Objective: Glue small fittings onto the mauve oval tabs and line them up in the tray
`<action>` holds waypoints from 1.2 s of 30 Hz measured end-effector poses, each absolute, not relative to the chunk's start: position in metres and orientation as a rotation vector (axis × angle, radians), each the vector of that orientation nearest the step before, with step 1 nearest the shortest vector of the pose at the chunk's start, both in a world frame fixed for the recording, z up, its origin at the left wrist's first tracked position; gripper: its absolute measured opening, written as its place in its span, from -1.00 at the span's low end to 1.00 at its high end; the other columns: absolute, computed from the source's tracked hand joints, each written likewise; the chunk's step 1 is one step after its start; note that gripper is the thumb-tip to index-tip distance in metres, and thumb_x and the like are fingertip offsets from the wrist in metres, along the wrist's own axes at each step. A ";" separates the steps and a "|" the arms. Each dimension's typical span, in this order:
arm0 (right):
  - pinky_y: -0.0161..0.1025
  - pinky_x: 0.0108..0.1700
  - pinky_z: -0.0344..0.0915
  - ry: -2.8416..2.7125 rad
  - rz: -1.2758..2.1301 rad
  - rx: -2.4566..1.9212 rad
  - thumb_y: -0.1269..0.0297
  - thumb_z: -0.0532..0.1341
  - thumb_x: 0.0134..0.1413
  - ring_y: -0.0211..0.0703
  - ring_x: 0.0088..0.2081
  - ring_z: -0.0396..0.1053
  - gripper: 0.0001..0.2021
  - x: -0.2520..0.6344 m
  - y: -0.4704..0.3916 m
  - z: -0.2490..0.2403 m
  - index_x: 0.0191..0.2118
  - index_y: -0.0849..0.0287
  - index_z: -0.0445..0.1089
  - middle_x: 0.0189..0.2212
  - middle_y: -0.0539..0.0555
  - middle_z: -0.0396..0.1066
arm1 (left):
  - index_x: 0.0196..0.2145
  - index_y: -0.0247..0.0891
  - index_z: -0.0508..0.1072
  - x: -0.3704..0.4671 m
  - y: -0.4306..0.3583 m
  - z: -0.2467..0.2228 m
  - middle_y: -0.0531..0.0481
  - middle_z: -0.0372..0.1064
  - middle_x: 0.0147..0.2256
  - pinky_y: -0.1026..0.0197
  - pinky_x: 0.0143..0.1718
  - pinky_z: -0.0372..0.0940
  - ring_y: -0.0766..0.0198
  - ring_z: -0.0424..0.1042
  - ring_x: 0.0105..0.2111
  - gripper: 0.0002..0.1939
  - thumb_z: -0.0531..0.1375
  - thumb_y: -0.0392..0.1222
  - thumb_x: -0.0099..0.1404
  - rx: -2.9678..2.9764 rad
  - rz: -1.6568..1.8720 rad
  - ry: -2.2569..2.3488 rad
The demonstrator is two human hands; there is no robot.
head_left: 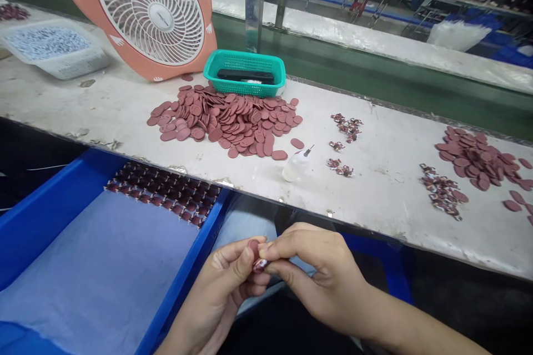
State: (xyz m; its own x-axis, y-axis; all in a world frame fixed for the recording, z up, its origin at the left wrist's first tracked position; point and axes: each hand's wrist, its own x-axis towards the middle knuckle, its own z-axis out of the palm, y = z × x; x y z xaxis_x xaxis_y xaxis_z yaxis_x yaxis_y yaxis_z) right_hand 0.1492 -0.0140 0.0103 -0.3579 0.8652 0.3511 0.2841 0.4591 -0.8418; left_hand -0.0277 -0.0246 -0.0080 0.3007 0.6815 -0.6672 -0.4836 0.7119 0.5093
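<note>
Between thumb and fingers, my left hand (pixel 227 283) pinches a small reddish-brown oval disc (pixel 253 247). My right hand (pixel 320 272) is closed on a tiny dark-red and white figure piece (pixel 260 265), pressed against the lower part of that disc. Fingertips cover much of both parts. Above the hands, a small clear bottle with a thin dark tip (pixel 296 164) stands on the bench. A large heap of similar oval discs (pixel 233 119) lies behind it. Several small figure pieces (pixel 341 167) are scattered to the bottle's right.
A blue tray (pixel 175 283) at lower left holds rows of dark-red pieces (pixel 162 191) on pale lining. On the bench (pixel 375 188) stand a green basket (pixel 245 89), a pink fan (pixel 160 16) and a white tub (pixel 79 64). More discs (pixel 478 158) lie at the right.
</note>
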 end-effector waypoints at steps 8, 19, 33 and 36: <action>-0.30 -0.24 0.45 -1.904 0.865 -0.964 0.50 0.26 0.21 -0.22 -0.34 0.53 -0.84 0.147 -0.010 0.009 -0.14 0.14 0.48 -0.34 0.03 0.60 | -0.33 -0.30 0.68 -0.031 -0.023 -0.014 0.05 0.40 -0.57 0.43 -0.46 0.33 0.43 0.35 -0.56 -0.66 0.50 -0.02 -0.01 0.234 0.782 0.957; -0.30 -0.23 0.42 -1.959 0.968 -0.960 0.49 0.27 0.20 -0.22 -0.34 0.49 -0.85 0.145 -0.004 0.013 -0.15 0.17 0.49 -0.33 0.03 0.59 | -0.36 -0.32 0.67 -0.038 -0.022 -0.020 0.04 0.39 -0.56 0.46 -0.50 0.35 0.45 0.35 -0.57 -0.66 0.51 -0.02 -0.02 0.239 0.787 0.901; -0.38 -0.44 0.28 -1.925 0.944 -0.938 0.37 0.30 0.20 -0.30 -0.43 0.32 -0.74 0.146 -0.005 0.015 0.01 0.13 0.48 -0.36 0.03 0.47 | -0.37 -0.24 0.66 -0.048 -0.026 -0.023 0.02 0.43 -0.52 0.44 -0.58 0.34 0.43 0.36 -0.58 -0.65 0.51 0.04 -0.05 0.219 0.797 0.822; -0.38 -0.44 0.28 -1.925 0.991 -0.934 0.37 0.32 0.19 -0.31 -0.44 0.32 -0.75 0.143 -0.005 0.015 -0.01 0.12 0.50 -0.39 0.01 0.46 | -0.43 -0.26 0.66 -0.049 -0.024 -0.022 -0.01 0.46 -0.50 0.44 -0.59 0.36 0.44 0.34 -0.59 -0.67 0.49 0.06 -0.03 0.255 0.793 0.799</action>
State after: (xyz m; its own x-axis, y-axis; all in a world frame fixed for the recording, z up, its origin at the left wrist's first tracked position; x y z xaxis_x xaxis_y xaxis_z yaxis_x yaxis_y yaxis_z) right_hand 0.1434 -0.0046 0.0149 -0.4401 0.8492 0.2918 0.2556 0.4300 -0.8659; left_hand -0.0489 -0.0244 -0.0223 0.4337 0.7190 -0.5431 -0.5370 0.6902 0.4849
